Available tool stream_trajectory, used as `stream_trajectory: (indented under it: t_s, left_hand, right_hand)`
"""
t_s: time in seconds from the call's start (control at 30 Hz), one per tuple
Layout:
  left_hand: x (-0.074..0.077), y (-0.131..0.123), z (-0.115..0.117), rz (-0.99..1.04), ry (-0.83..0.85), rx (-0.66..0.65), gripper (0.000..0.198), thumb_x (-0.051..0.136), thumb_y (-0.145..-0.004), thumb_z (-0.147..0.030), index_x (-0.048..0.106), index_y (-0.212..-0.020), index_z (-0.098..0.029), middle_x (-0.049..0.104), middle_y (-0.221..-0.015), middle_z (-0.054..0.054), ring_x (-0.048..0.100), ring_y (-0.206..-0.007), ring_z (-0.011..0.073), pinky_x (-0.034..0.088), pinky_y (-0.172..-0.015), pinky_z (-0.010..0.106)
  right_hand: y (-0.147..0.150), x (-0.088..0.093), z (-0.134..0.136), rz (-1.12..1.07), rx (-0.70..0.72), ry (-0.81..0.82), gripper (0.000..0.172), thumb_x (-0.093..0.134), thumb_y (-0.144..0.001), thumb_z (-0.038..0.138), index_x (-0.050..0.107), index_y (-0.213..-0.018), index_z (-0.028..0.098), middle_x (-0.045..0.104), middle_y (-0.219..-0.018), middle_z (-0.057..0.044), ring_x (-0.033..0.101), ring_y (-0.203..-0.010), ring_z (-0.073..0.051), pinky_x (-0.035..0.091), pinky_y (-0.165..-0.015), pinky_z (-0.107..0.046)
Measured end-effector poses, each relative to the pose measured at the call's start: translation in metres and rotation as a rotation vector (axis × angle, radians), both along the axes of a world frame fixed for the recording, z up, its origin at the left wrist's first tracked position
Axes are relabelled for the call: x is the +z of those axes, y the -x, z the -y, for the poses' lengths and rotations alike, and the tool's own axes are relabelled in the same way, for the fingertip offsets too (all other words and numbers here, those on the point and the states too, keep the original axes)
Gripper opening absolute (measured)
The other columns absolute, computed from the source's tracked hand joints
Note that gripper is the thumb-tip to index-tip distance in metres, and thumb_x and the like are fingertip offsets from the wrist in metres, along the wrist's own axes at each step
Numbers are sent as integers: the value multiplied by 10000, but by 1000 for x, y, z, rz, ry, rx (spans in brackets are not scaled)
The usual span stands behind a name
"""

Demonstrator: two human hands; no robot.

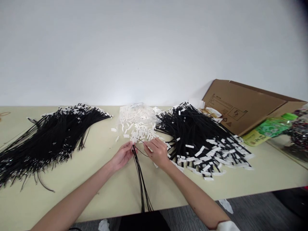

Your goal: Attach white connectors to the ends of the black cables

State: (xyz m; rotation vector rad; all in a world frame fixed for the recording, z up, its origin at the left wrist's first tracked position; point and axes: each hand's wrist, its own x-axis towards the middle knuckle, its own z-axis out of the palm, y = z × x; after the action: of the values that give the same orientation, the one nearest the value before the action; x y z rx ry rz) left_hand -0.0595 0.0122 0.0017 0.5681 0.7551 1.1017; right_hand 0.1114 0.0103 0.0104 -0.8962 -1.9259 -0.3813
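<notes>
My left hand (124, 155), at the middle of the table, pinches a white connector at the top of a thin bundle of black wires (139, 179). The wires hang down over the table's front edge. Just to the right, my right hand (157, 150) has its fingers closed on a single black wire (142, 152), which curves between the two hands. Behind both hands lie many small white connectors (141, 131), spilled in front of a clear plastic bag (137, 113) of more white pieces.
A large pile of black wires (53, 134) covers the table's left side. Another pile (194, 128) with white ends lies on the right. Beyond it are a cardboard box (243, 102) and a green bottle (270, 128) on its side. The table (115, 199) meets a wall.
</notes>
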Motion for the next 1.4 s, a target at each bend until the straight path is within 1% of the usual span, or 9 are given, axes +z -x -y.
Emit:
stream_trajectory:
  t_s: [0.3, 0.5, 0.83, 1.0, 1.07, 1.17, 1.27, 1.33, 1.4]
  left_hand:
    - [-4, 1, 0, -38, -46, -19, 102, 669, -697, -202, 605, -713, -125, 573, -629, -3, 556, -584, 101, 474, -624, 235]
    - [-5, 1, 1, -92, -119, -16, 142, 680, -688, -241, 607, -746, -133, 583, -642, 2, 558, -603, 109, 453, -624, 231]
    - [0, 0, 3, -183, -218, 8, 184, 664, -699, -304, 576, -702, -142, 552, -635, -18, 544, -594, 100, 430, -612, 219]
    - [3, -1, 5, -265, -237, -15, 217, 669, -686, -329, 548, -671, -149, 528, -624, -31, 532, -582, 102, 415, -588, 221]
    - [4, -2, 6, -284, -237, -32, 224, 665, -689, -337, 546, -666, -149, 525, -618, -29, 526, -579, 104, 407, -577, 221]
    - [5, -3, 7, -301, -239, -59, 227, 657, -695, -342, 544, -661, -148, 514, -596, -28, 517, -575, 112, 411, -583, 235]
    - [5, -2, 7, -314, -255, -108, 232, 636, -713, -352, 536, -656, -150, 503, -579, -30, 510, -578, 118, 415, -594, 247]
    - [4, -2, 7, -312, -265, -136, 233, 620, -728, -354, 529, -654, -151, 498, -578, -31, 502, -582, 117, 415, -599, 248]
    - [4, -2, 7, -304, -267, -153, 232, 611, -735, -355, 529, -661, -151, 496, -581, -32, 496, -585, 115, 415, -606, 251]
  right_hand:
    - [1, -1, 0, 32, -17, -32, 127, 523, -816, 191, 585, -705, 192, 516, -564, -3, 440, -566, -125, 336, -544, -254]
    - [1, -4, -1, 37, -10, 6, 160, 509, -833, 206, 571, -686, 192, 492, -567, -1, 454, -578, -122, 329, -560, -254]
    - [0, 2, 4, 69, -3, -39, 130, 512, -838, 208, 578, -730, 182, 502, -558, -2, 438, -565, -125, 336, -546, -254]
    - [1, 3, 5, 124, -29, 20, 220, 482, -850, 224, 532, -640, 183, 488, -570, -6, 441, -577, -130, 329, -539, -257]
    - [2, 3, 5, 131, -20, 79, 219, 459, -858, 222, 525, -653, 181, 511, -621, -17, 467, -615, -135, 354, -559, -251]
    - [3, 3, 4, 78, 48, 193, 147, 433, -857, 196, 524, -745, 174, 568, -806, -57, 522, -755, -148, 415, -633, -245]
    - [3, 2, 4, 1, 183, 285, 101, 409, -851, 163, 498, -807, 171, 572, -999, -95, 543, -898, -154, 452, -716, -253]
    - [3, 1, 4, -41, 270, 349, 102, 394, -848, 147, 481, -804, 176, 572, -1044, -98, 554, -924, -148, 461, -739, -256]
    - [4, 2, 4, -79, 321, 411, 110, 388, -842, 134, 471, -789, 183, 582, -1041, -94, 565, -913, -144, 469, -739, -260]
